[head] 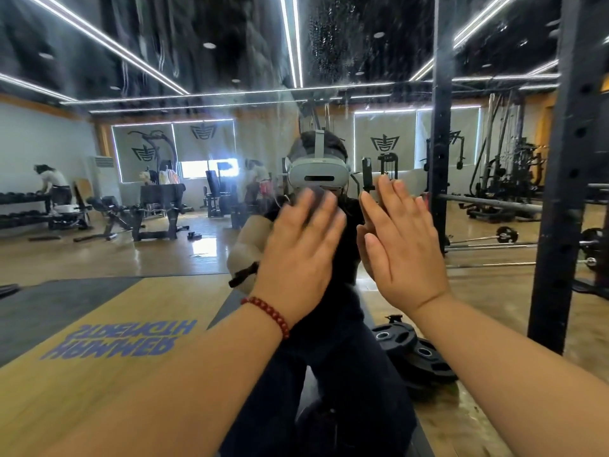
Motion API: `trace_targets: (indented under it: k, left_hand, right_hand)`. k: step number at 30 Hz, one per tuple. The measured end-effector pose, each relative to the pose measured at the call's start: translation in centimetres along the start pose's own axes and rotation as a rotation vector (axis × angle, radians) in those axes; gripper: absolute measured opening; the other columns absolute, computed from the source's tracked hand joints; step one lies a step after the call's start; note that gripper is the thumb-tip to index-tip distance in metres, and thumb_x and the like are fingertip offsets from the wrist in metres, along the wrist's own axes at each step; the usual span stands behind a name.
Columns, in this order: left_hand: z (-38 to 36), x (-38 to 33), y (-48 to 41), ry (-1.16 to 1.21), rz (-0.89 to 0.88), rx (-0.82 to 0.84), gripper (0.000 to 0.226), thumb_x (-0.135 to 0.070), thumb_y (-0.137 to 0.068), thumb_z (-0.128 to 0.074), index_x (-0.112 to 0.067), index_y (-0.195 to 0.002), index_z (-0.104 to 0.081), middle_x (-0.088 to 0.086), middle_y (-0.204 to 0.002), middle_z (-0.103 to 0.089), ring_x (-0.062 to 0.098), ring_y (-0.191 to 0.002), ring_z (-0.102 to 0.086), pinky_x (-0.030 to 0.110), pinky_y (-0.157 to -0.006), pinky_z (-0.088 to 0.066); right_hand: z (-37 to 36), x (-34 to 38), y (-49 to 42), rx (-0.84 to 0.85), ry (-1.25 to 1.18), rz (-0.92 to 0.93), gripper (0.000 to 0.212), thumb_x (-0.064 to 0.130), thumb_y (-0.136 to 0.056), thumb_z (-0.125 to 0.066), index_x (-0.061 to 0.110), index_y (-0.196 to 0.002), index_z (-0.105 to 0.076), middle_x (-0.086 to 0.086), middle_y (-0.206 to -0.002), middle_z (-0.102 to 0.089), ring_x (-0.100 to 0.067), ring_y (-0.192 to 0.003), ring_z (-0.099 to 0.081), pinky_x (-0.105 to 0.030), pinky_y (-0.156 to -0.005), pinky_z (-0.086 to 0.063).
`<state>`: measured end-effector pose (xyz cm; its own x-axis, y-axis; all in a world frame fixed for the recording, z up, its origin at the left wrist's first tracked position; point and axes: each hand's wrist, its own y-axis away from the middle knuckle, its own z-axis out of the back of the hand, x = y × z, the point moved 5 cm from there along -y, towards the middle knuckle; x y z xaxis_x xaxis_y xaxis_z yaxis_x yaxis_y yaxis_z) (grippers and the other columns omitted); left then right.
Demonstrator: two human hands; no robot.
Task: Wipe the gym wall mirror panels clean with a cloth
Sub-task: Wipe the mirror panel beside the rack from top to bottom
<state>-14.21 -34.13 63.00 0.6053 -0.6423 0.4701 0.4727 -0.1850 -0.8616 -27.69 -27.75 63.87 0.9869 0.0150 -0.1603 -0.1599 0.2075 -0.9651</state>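
Facing the wall mirror [197,61], we hold both hands up flat before the glass at chest height, likely to steady ourselves or feel the surface before wiping. Our left hand [298,252], with a red bead bracelet [268,313] on the wrist, has fingers straight and spread; it looks blurred, and it grips nothing. Our right hand [403,250] is flat too, fingers together, its fingertips meeting their reflection, so it seems to touch the mirror. No cloth is visible anywhere. Streaks and droplets mark the upper glass. Weight plates [417,352] lie low by a black rack post [560,192].
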Motion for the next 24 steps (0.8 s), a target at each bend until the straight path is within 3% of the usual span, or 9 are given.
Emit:
trace_targets:
  k: [2, 4, 8, 10, 14, 16, 19, 21, 24]
  left_hand:
    - [-0.8, -2.0, 1.5, 0.010, -0.186, 0.070, 0.043, -0.016, -0.100, -0.041, -0.005, -0.141, -0.049, 0.014, -0.149, -0.046, 0.037, -0.141, -0.029, 0.050, -0.118, -0.022]
    - [-0.4, -1.4, 1.0, -0.003, -0.240, 0.067, 0.043, -0.017, -0.098, -0.047, -0.006, -0.139, -0.052, 0.012, -0.147, -0.049, 0.034, -0.140, -0.032, 0.048, -0.116, -0.026]
    - [1.1, 1.6, -3.9, -0.058, 0.047, -0.068, 0.044, -0.016, -0.094, -0.046, -0.002, -0.135, -0.055, 0.016, -0.143, -0.053, 0.036, -0.137, -0.034, 0.051, -0.113, -0.032]
    - [0.8, 1.7, -4.7, -0.043, 0.074, -0.082, 0.045, -0.014, -0.095, -0.047, 0.000, -0.137, -0.052, 0.017, -0.145, -0.051, 0.037, -0.138, -0.032, 0.054, -0.113, -0.033]
    - [0.0, 0.0, -1.2, -0.005, -0.339, 0.055, 0.049, -0.014, -0.093, -0.060, -0.002, -0.139, -0.051, 0.015, -0.147, -0.049, 0.037, -0.139, -0.035, 0.050, -0.116, -0.027]
    - [0.6, 1.1, -1.5, -0.021, -0.422, 0.117, 0.051, -0.014, -0.089, -0.066, -0.005, -0.138, -0.053, 0.014, -0.145, -0.050, 0.037, -0.138, -0.041, 0.050, -0.114, -0.033]
    - [1.6, 3.8, -5.9, -0.086, -0.198, 0.040, 0.044, -0.012, -0.089, -0.057, -0.002, -0.132, -0.059, 0.018, -0.139, -0.055, 0.043, -0.131, -0.048, 0.056, -0.107, -0.042]
    - [2.1, 4.1, -7.3, -0.103, -0.075, 0.005, 0.047, -0.019, -0.092, -0.042, -0.002, -0.132, -0.059, 0.018, -0.140, -0.055, 0.044, -0.132, -0.046, 0.055, -0.111, -0.033]
    - [0.9, 1.2, -4.6, -0.086, -0.238, 0.074, 0.049, -0.026, -0.095, -0.042, -0.005, -0.138, -0.054, 0.014, -0.147, -0.049, 0.041, -0.139, -0.036, 0.053, -0.117, -0.022]
  right_hand:
    - [-0.1, -0.1, 0.1, 0.015, 0.001, 0.008, 0.053, 0.029, -0.103, -0.029, 0.010, -0.151, -0.036, -0.012, -0.161, -0.024, -0.020, -0.151, -0.010, -0.032, -0.123, 0.004]
    - [-0.1, -0.2, 0.1, 0.026, -0.015, 0.010, 0.052, 0.029, -0.103, -0.028, 0.010, -0.152, -0.034, -0.012, -0.161, -0.023, -0.019, -0.151, -0.009, -0.032, -0.123, 0.005]
    - [0.2, -0.2, 0.1, 0.026, -0.051, -0.004, 0.051, 0.027, -0.103, -0.028, 0.010, -0.150, -0.037, -0.012, -0.160, -0.024, -0.024, -0.150, -0.014, -0.033, -0.124, 0.003]
    - [0.3, -0.2, 0.1, 0.042, -0.067, -0.005, 0.051, 0.026, -0.103, -0.028, 0.010, -0.151, -0.036, -0.010, -0.161, -0.023, -0.022, -0.151, -0.011, -0.032, -0.124, 0.003]
    - [0.6, -0.6, 0.5, 0.111, -0.070, 0.005, 0.053, 0.026, -0.102, -0.029, 0.013, -0.153, -0.033, -0.005, -0.162, -0.019, -0.017, -0.151, -0.010, -0.032, -0.124, 0.000]
    - [1.1, -0.8, 0.6, 0.137, -0.003, 0.034, 0.054, 0.027, -0.101, -0.030, 0.013, -0.153, -0.032, -0.005, -0.162, -0.021, -0.019, -0.151, -0.014, -0.033, -0.123, -0.003]
    - [2.3, -1.6, -0.8, 0.135, 0.089, 0.036, 0.055, 0.029, -0.100, -0.031, 0.013, -0.153, -0.032, -0.008, -0.161, -0.025, -0.023, -0.150, -0.018, -0.035, -0.123, -0.004]
    - [2.8, -2.2, -2.9, 0.113, 0.109, 0.022, 0.056, 0.031, -0.100, -0.031, 0.013, -0.153, -0.033, -0.009, -0.161, -0.027, -0.025, -0.149, -0.020, -0.038, -0.122, -0.006]
    - [2.8, -2.7, -5.8, 0.134, 0.144, 0.101, 0.057, 0.033, -0.099, -0.033, 0.011, -0.152, -0.034, -0.011, -0.160, -0.028, -0.026, -0.149, -0.021, -0.042, -0.122, -0.011]
